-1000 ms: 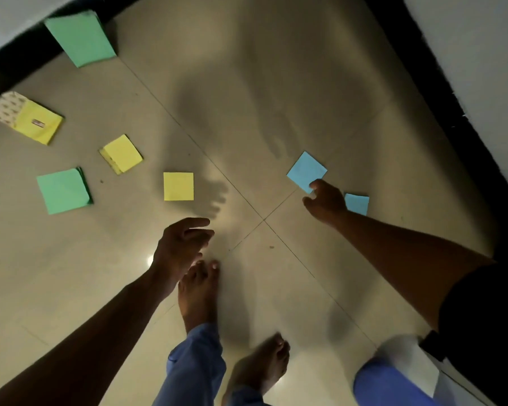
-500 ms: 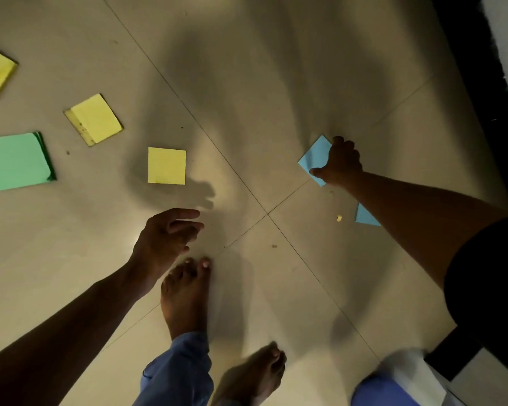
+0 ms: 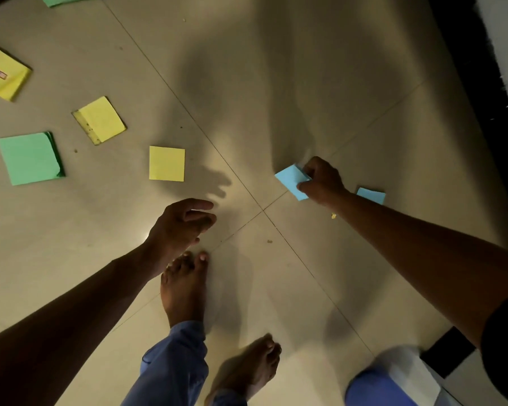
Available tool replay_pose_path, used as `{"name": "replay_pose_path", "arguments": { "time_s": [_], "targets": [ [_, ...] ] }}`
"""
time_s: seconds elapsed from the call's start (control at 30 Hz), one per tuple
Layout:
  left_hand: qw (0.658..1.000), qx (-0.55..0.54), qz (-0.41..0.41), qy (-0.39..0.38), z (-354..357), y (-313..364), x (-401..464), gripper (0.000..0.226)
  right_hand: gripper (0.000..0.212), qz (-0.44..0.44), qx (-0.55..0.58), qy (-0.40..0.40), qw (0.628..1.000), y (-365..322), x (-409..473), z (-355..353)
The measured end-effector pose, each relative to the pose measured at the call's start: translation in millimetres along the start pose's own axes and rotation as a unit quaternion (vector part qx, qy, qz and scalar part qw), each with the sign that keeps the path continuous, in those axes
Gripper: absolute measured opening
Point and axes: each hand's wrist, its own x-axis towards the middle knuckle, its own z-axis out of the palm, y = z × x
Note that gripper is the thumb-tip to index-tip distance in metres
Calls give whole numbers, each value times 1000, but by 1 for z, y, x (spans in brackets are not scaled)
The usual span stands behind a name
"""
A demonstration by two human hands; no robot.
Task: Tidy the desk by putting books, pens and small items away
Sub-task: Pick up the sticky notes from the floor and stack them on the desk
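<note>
Right grip [image 3: 320, 183]: fingers pinch a blue note [image 3: 291, 180] at its right edge, low over the floor [image 3: 305, 68]. A second blue note [image 3: 370, 195] lies just right of this grip. Left grip [image 3: 182, 222]: fingers loosely spread, holding nothing. A yellow note [image 3: 167, 163] lies near, ahead-left of it.

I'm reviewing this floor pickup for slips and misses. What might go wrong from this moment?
1. The right hand pinches only one corner of the blue note, so it may crease or slip free.
2. The second blue note lies partly hidden behind the right forearm and could be overlooked.
3. Bare feet stand close to loose paper; the yellow note lies just ahead of the left foot and could slide if stepped on.
</note>
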Motion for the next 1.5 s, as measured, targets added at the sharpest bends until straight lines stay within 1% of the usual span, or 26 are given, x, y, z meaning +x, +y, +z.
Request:
{"name": "replay_pose_path", "arguments": {
  "time_s": [0.03, 0.07, 0.13, 0.2, 0.23, 0.27, 0.3, 0.33, 0.37, 0.43, 0.47, 0.53, 0.6, 0.63, 0.7, 0.77, 0.8, 0.87, 0.93, 1.03, 1.1, 1.13, 1.2, 1.27, 1.4, 1.5],
  "targets": [
    [1000, 15, 8, -5, 7, 5, 0, 37, 34, -26, 11, -14, 1000, -5, -12, -2],
    [999, 33, 23, -6, 15, 9, 1, 49, 37, -48, 27, -30, 998, -8, -23, -4],
    [996, 75, 53, -1, 33, 15, 1, 79, 36, -87, 63, -74, 991, -12, -49, -6],
    [990, 118, 73, 7, 43, 16, -1, 101, 35, -138, 95, -150, 974, -21, -75, -2],
    [990, 122, 72, -6, 44, 15, 0, 109, 37, -161, 115, -195, 961, -27, -88, 2],
    [991, 113, 66, -35, 45, 14, 1, 113, 37, -180, 136, -236, 945, -33, -101, 6],
    [990, 98, 59, -77, 42, 12, 1, 110, 38, -195, 155, -267, 931, -39, -113, 10],
    [986, 94, 56, -126, 42, 10, 3, 100, 39, -201, 169, -286, 921, -41, -122, 13],
    [979, 112, 52, -163, 42, 8, 3, 83, 39, -205, 181, -295, 915, -41, -129, 15],
    [968, 148, 39, -199, 47, 5, -1, 49, 39, -215, 182, -286, 916, -37, -138, 18],
    [969, 137, 29, -201, 53, 1, -3, 42, 38, -212, 184, -279, 919, -32, -139, 17],
    [977, 120, 22, -173, 64, -10, -3, 48, 38, -178, 202, -273, 924, -14, -133, 14],
    [986, 109, 29, -124, 73, -20, 0, 55, 37, -156, 168, -238, 944, 11, -116, 8],
    [990, 97, 31, -99, 75, -24, 1, 57, 36, -151, 126, -197, 960, 28, -103, 6],
    [996, 57, 21, -65, 75, -34, 5, 57, 36, -140, -5, -86, 986, 61, -76, -4],
    [998, 35, 10, -57, 74, -44, 6, 55, 49, -130, -157, 20, 979, 92, -50, -17],
    [998, 29, 8, -61, 74, -51, 8, 55, 58, -117, -220, 49, 967, 108, -39, -24],
    [998, 17, 4, -63, 75, -61, 12, 54, 80, -83, -303, 52, 948, 134, -20, -35],
    [998, 6, -1, -58, 73, -66, 13, 52, 98, -61, -337, 24, 939, 151, -10, -41],
    [998, 9, -11, -53, 73, -73, 13, 42, 108, -60, -364, 14, 929, 165, -3, -39],
    [998, 25, -20, -49, 72, -76, 13, 27, 107, -50, -384, 34, 922, 170, -2, -34],
    [998, 29, -22, -46, 70, -76, 13, 28, 107, -38, -391, 41, 919, 172, -2, -31],
    [999, 21, -26, -41, 67, -76, 10, 44, 105, -12, -400, 49, 915, 176, -2, -27],
    [999, 15, -32, -33, 63, -76, 6, 55, 91, 14, -415, 38, 909, 178, -2, -25],
    [999, -15, -28, -25, 49, -71, 2, 60, 56, 26, -468, 2, 883, 176, -10, -21],
    [997, -67, -30, -36, 45, -68, -7, 55, 44, 29, -445, 0, 895, 169, -23, -27]
  ]
}}
